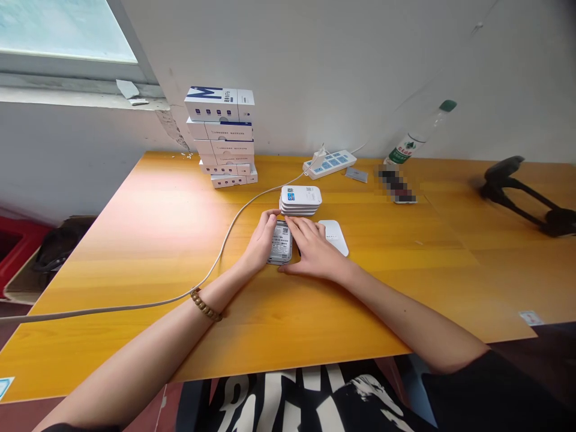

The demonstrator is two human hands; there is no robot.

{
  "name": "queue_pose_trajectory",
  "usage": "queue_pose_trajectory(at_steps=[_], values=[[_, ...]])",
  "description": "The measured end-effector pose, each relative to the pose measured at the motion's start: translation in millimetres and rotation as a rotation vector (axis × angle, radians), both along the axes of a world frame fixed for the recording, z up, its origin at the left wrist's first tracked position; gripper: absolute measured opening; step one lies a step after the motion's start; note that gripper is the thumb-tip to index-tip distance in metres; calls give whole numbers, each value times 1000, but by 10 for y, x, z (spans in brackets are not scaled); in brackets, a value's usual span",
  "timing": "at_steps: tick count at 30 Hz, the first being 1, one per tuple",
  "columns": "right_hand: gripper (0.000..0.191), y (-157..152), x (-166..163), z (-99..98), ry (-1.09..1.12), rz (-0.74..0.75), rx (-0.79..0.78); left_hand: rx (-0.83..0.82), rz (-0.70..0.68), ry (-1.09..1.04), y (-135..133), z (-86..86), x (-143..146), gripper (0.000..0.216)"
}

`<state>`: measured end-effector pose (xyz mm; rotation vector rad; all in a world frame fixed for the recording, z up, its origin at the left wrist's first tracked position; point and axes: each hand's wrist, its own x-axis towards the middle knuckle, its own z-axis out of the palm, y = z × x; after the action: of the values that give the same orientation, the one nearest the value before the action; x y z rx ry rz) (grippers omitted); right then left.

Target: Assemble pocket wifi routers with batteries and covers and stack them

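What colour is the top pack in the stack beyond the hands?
The top pack is white with a small blue label; head view.

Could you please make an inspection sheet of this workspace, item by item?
surface: orange wood-grain table.
job's things: grey-white device with QR-code label under both hands; stack of white rounded devices just beyond it; white rounded piece to its right.
clutter: stack of white boxes; clear bottle; pixelated object; small grey card; black stand.
fingers: left hand at the device's left edge; right hand lying across it.
cables: white cable runs from white power strip past the table's left edge.
surroundings: white wall, window, red crate.
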<state>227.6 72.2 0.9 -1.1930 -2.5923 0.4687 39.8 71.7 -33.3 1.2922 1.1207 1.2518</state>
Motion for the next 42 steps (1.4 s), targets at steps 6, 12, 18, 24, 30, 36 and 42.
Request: queue_pose_trajectory(at_steps=[6,12,18,24,30,36,42], values=[[116,1,-19,-16,-18,10,-13,-3,18,36,-1,8,22,53],[113,9,-37,21,-15,-2,-30,7,-6,53,-8,13,15,53],[115,34,-55,34,-21,23,-25,-52,43,159,-30,35,22,49],[105,79,-84,92,-31,52,-1,-54,81,199,-24,68,34,47],[102,48,-77,136,-71,95,25,-53,103,193,-18,66,28,46],[82,217,109,532,-182,84,172,-30,129,149,-19,38,32,46],[84,1137,347,780,-270,-28,49,-22,149,165,-2,-3,17,44]])
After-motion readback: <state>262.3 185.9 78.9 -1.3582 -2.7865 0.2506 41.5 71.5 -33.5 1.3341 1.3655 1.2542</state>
